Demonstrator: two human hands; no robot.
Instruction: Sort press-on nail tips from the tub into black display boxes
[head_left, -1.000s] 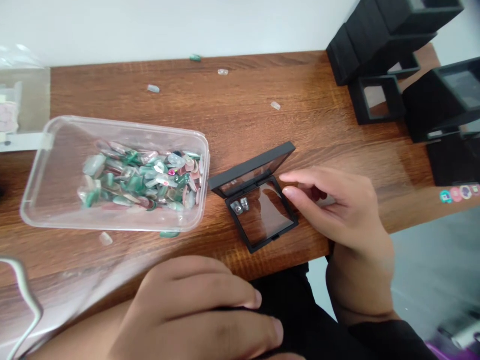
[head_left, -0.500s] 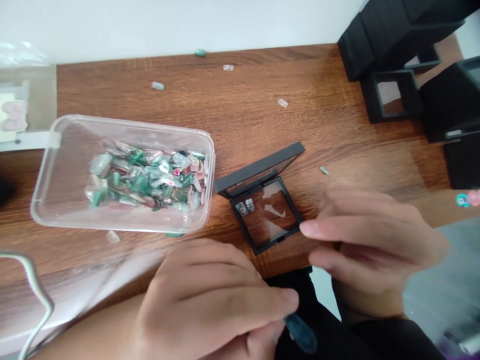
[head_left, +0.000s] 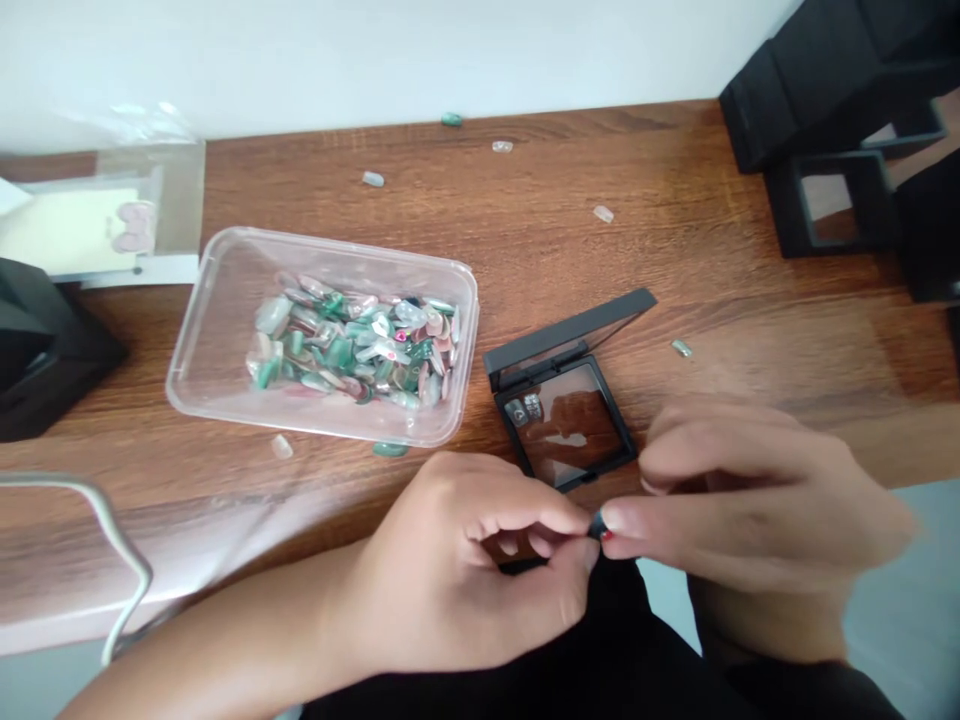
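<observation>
My left hand (head_left: 487, 570) and my right hand (head_left: 750, 500) meet at the table's front edge. Their thumbs and fingertips pinch a small dark blue false nail (head_left: 597, 524), mostly covered by the fingers; a red spot shows beside it. Just beyond my hands, a black hinged display frame (head_left: 496, 366) lies with its lid raised. Two small clear decorated pieces (head_left: 525, 408) rest on its film at the left corner. To the left stands a clear plastic tub (head_left: 225, 400) with a heap of green, pink and clear false nails (head_left: 337, 345).
Loose false nails (head_left: 373, 179) are scattered across the wooden table (head_left: 540, 250). Black frames and boxes (head_left: 799, 90) are stacked at the back right. A black box (head_left: 45, 350), a packet with a card (head_left: 82, 235) and a white cable (head_left: 112, 530) are on the left.
My left hand has turned and brought the dark nail up to my right fingertips. My right hand has left the frame's corner and closed on the nail. The view has shifted left.
</observation>
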